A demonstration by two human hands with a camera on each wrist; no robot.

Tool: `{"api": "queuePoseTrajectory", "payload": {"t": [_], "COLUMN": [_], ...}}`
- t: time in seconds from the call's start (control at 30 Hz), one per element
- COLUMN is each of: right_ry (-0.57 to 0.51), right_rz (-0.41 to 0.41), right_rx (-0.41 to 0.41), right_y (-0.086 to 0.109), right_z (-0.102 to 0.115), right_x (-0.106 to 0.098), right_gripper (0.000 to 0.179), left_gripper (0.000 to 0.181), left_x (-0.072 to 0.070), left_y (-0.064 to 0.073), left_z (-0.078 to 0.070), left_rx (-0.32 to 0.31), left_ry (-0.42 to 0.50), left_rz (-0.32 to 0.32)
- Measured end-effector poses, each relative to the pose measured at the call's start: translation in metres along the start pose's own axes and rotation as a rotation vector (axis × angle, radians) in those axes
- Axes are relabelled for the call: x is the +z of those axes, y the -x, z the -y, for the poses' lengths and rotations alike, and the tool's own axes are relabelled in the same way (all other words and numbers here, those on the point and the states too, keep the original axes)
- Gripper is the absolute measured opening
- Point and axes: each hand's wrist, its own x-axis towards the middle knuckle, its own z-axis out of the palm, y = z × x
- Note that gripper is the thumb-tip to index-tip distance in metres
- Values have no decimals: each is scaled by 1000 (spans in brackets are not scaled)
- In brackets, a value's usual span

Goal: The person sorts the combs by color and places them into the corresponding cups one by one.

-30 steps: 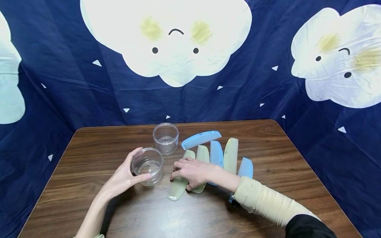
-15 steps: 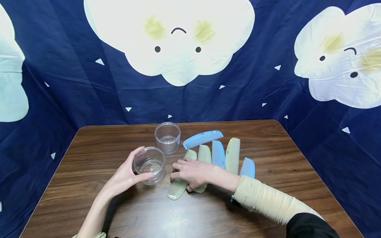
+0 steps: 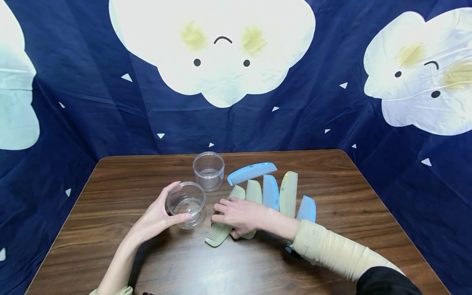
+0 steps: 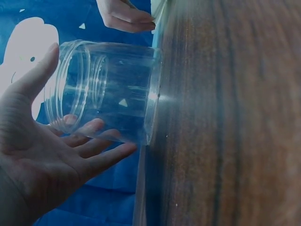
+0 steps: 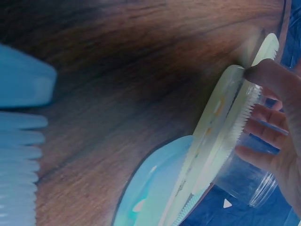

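Note:
My left hand holds a clear plastic jar upright on the table, thumb on one side and fingers round the other. Inside the jar I see nothing. To its right, my right hand pinches a pale green comb between thumb and fingers; the palm covers the comb's middle. In the right wrist view this green comb stands on edge beside a second green comb. That second comb lies partly under my right hand in the head view.
A second clear jar stands behind the held one. Blue combs lie near the back and to the right, with another green comb among them. My right forearm covers parts of several combs. Blue cloud-print cloth hangs behind the table.
The head view has shifted slightly. The near end of the green comb in my right hand has swung a little to the left. My left hand keeps its hold on the jar.

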Motion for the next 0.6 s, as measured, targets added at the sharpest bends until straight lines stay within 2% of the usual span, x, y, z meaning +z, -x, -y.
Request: {"api": "queuePoseTrajectory", "payload": {"t": [0.33, 0.6], "right_ry": [-8, -147], "right_rz": [-92, -159], "right_rx": [-6, 40], "right_y": [5, 11], "right_z": [-1, -3], "right_x": [3, -4], "right_gripper": [61, 60], "left_gripper": [99, 98], "left_x": [2, -1], "left_y": [-2, 0], "left_z": [1, -3], "left_rx": [7, 1], "left_ry": [15, 4], "left_rz": [9, 14]}}
